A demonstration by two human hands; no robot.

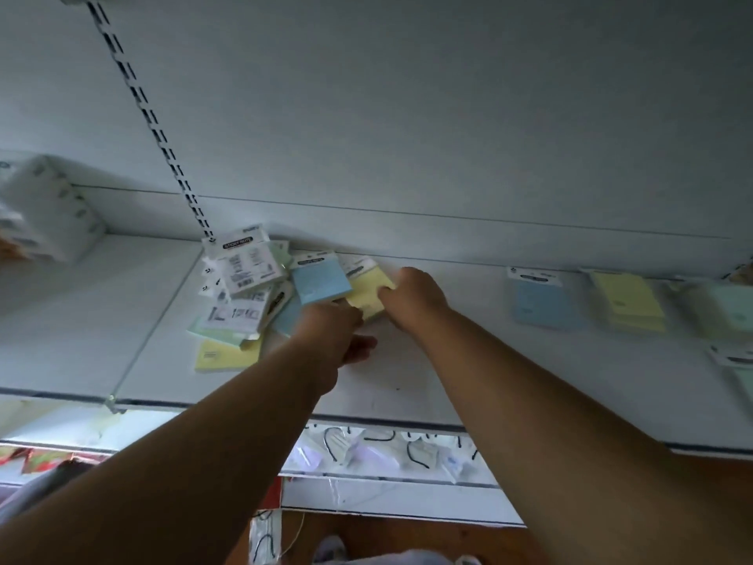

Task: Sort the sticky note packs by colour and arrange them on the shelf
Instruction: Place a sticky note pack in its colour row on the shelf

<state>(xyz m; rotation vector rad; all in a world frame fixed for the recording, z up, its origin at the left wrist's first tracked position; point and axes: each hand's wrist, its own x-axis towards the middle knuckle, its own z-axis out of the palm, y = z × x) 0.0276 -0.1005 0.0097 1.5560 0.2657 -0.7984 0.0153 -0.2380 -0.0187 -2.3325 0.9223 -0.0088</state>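
A mixed pile of sticky note packs lies on the white shelf, left of centre, with green, yellow and blue packs, some face down. My left hand grips a blue pack at the pile's right edge. My right hand is closed on a yellow pack right beside it. To the right lie sorted stacks: a blue stack, a yellow stack and a green stack.
A slotted upright rail runs down the back wall to the pile. White boxes stand at the far left of the shelf. Below the shelf's front edge hang packaged goods. Another pack lies at the right edge.
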